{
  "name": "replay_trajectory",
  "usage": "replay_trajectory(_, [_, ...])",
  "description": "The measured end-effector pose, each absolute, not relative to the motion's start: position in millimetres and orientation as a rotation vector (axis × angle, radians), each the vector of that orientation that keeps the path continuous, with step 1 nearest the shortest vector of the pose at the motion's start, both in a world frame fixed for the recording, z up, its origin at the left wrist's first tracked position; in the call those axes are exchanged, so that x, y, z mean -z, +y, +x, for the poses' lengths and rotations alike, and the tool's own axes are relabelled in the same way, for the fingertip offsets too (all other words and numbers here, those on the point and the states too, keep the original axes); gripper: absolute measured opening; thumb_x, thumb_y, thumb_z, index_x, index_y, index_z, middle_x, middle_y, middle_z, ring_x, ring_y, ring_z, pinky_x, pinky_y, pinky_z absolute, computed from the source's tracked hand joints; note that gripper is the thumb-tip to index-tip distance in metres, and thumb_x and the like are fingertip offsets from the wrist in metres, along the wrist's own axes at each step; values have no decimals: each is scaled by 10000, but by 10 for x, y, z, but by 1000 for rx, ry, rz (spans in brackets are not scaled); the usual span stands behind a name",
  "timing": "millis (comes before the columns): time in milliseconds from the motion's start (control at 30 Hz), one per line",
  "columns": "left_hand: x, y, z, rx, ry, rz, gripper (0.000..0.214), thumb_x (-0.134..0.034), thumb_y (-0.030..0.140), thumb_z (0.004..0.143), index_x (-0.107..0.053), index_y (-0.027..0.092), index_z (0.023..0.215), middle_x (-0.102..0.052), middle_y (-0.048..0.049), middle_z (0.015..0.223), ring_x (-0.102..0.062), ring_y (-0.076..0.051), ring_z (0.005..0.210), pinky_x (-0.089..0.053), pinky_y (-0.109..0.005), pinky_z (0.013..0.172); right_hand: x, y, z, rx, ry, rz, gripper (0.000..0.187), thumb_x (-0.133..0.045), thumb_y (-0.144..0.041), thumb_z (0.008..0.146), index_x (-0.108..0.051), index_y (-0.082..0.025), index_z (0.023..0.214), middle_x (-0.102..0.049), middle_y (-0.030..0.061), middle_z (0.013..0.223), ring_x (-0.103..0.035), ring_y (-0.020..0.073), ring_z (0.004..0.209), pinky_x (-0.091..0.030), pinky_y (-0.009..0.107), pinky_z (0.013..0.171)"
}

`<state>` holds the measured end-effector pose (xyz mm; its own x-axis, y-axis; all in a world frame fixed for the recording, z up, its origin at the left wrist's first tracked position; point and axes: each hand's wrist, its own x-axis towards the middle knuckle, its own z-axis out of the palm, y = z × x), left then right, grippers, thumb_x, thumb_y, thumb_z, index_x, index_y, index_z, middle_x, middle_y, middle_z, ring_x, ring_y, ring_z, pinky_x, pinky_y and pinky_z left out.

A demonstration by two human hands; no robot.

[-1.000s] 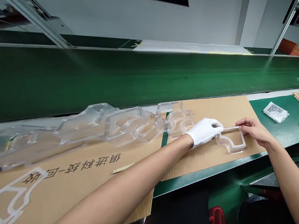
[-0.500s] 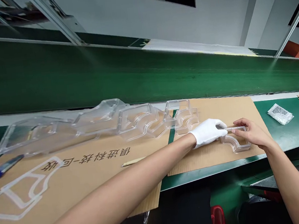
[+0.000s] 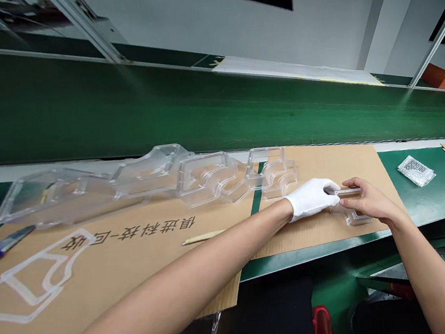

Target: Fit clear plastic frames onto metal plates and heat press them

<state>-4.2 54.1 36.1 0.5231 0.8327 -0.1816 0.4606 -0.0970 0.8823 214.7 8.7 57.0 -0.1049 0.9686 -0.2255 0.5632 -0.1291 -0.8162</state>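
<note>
1. on the tan cardboard sheet (image 3: 351, 165), a clear plastic frame (image 3: 352, 218) is gripped at its edge by the gloved left hand (image 3: 311, 198) and the bare right hand (image 3: 369, 201), held close together.
2. beyond it, a green conveyor belt (image 3: 199, 105) is backed by a white wall (image 3: 326, 21).

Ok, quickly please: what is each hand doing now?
Left hand: closed, pinching the clear curved plastic frame.
Right hand: closed, holding the same frame.

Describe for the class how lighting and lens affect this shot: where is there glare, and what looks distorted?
In the head view, overhead light glints along the rims of the clear plastic trays, a soft sheen lies on the green belt, and the wide lens tilts the scene and stretches the left arm. Nothing looks badly blurred.
</note>
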Motion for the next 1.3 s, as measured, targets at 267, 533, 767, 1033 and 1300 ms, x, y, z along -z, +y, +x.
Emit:
replay_trajectory(267, [-380, 473, -14, -473, 1022, 1658, 460, -688, 327, 708, -781, 201, 1141, -802, -29, 1020, -741, -275, 972, -558, -329, 799, -636, 111, 2054, -1124, -1735, -1796, 637, -880, -343, 750, -691, -262, 1353, -661, 109, 1436, -690, 307, 1206, -610, 442, 983])
replay_trajectory(533, [-388, 507, -19, -468, 1063, 1645, 467, -614, 387, 802, -751, 177, 1196, -799, -73, 1181, -742, -273, 1030, -582, -339, 851, -586, -20, 2422, -1161, -1616, -1610, 686, -874, -510, 823, -642, -269, 1421, -627, 114, 1515, -543, 330, 1455, -525, 484, 1150])
replay_trajectory(767, [-459, 474, 149, -378, 1152, 1923, 361, -667, 468, 798, -767, 222, 1042, -790, -52, 1020, -716, -273, 915, -513, -341, 737, -524, -194, 2450, -1163, -1618, -1649, 707, -861, -501, 826, -609, -270, 1444, -655, 107, 1461, -651, 316, 1308, -559, 492, 1099])
replay_trajectory(1033, [-481, 402, 200, -351, 1184, 1943, 432, -727, 488, 788, -776, 209, 1115, -773, -48, 967, -707, -252, 829, -458, -318, 629, -435, -88, 2362, -1226, -1497, -1654, 867, -963, -451, 676, -613, -216, 1434, -677, 145, 1388, -657, 335, 1254, -590, 507, 1032])
replay_trajectory(1300, [-489, 338, 254, -378, 1244, 2063, 631, -671, 572, 831, -717, 223, 1355, -703, -150, 1327, -671, -370, 1212, -547, -427, 1013, -559, -300, 2570, -1193, -1494, -1611, 848, -950, -434, 729, -581, -271, 1476, -600, 128, 1532, -522, 328, 1476, -518, 484, 1159])
